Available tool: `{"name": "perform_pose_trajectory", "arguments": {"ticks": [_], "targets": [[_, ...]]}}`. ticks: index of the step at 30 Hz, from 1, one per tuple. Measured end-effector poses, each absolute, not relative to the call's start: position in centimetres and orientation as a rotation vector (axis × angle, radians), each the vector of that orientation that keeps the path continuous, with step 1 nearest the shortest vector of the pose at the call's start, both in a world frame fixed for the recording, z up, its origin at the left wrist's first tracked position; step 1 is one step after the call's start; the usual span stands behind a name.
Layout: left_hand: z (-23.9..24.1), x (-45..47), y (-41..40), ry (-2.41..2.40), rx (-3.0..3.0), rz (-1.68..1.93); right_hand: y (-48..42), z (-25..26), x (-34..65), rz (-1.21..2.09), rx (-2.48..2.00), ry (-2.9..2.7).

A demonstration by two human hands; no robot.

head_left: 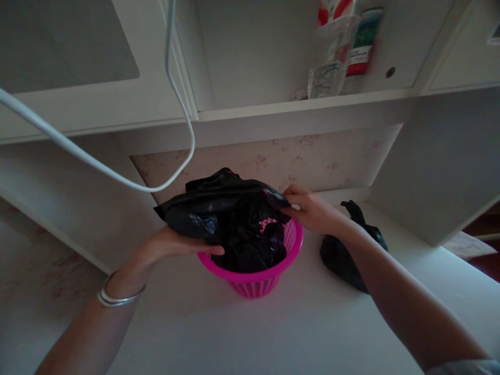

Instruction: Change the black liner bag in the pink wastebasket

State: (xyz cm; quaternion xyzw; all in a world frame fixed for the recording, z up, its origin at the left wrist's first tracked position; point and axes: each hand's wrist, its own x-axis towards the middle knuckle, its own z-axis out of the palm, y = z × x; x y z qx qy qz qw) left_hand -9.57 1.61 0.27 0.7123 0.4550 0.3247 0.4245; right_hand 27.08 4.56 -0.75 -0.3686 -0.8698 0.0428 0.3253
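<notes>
A black plastic bag (219, 205) is spread over a pink plastic basket (253, 281), partly inside it and partly above its rim. My left hand (183, 245) supports the bag from below on the left, thumb lying by the basket's rim and the other fingers hidden under the plastic. At the right end of the bag, my right hand (308, 208) pinches its edge between thumb and fingers. More crumpled black plastic (261, 250) lies inside the basket.
Another black bag (347, 255), knotted or bunched at its top, rests on the white surface (219, 333) to the right. A white cable (183, 109) hangs in front. Above, a shelf (273, 108) holds a clear plastic container (330, 62) and a green-and-red package (363, 44).
</notes>
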Motion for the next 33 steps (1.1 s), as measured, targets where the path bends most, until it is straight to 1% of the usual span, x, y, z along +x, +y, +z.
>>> {"name": "perform_pose_trajectory", "arguments": {"ticks": [2,3,6,8,10,12,17,19,21,26,29,31,33], "targets": [[1.3,-11.8,1.5,1.150,1.790,0.767,5.2,-0.3,27.7,0.009,-0.895,-2.201],[1.6,-12.8,1.6,1.131,1.760,0.821,5.5,0.0,28.0,-0.047,-0.864,-2.179],[1.8,-15.0,2.1,1.100,1.461,1.136,6.1,1.0,28.5,-0.137,-0.747,-2.197],[1.4,-15.3,2.6,1.175,1.214,1.253,6.3,1.6,28.2,-0.121,-0.643,-2.269],[1.0,-14.8,2.8,1.256,1.057,1.250,6.2,1.9,27.2,-0.113,-0.549,-2.387],[0.6,-13.9,2.9,1.284,0.992,1.183,6.0,1.9,25.9,-0.179,-0.515,-2.521],[-0.4,-12.0,2.5,1.276,1.156,1.067,5.8,0.5,23.0,-0.383,-0.651,-2.790],[-0.8,-11.8,2.1,1.297,1.176,1.099,6.1,0.1,23.0,-0.351,-0.697,-2.873],[-1.2,-11.9,1.4,1.315,1.089,1.154,6.5,0.2,24.1,-0.250,-0.676,-2.863],[-2.4,-12.4,-0.6,1.303,0.927,1.208,5.3,1.5,28.6,0.042,-0.598,-2.506],[-3.5,-12.3,-1.6,1.280,0.928,1.195,2.8,0.8,30.8,0.239,-0.616,-2.369],[-4.2,-12.4,-2.1,1.315,0.936,1.182,1.0,-0.3,31.8,0.287,-0.627,-2.330],[-4.9,-12.6,-2.4,1.363,0.949,1.174,-0.4,-1.9,32.5,0.237,-0.631,-2.337]]}}
